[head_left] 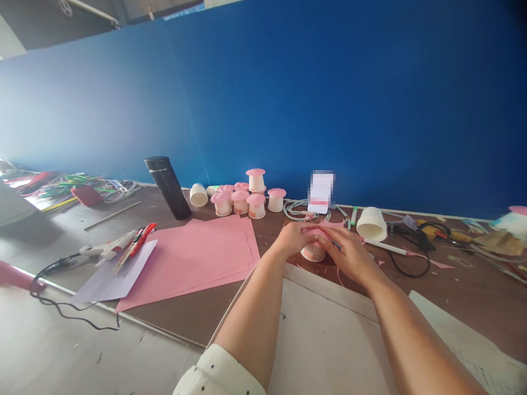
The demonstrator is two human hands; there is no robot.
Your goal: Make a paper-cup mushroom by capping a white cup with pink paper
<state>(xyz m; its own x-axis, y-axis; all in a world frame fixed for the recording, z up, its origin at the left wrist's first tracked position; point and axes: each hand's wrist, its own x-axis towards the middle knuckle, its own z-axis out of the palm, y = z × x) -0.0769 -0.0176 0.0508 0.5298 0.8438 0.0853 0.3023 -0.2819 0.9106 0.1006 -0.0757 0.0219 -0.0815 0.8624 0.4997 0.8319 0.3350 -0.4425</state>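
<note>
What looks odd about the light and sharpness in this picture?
Head view: pale glare washes over the left of the blue panel; the upper-right corner falls dark; blocky pixels blur the phone; the black bottle leans, perhaps from lens distortion; the left hand and right hand are clear enough to make out.

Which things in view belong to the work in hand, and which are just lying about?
Likely part of the work:
left hand and right hand, both at a pink-topped cup
similar cups grouped nearby
pink sheets

Seemingly just lying about:
black flask
thin stick
coiled pale cord
</note>
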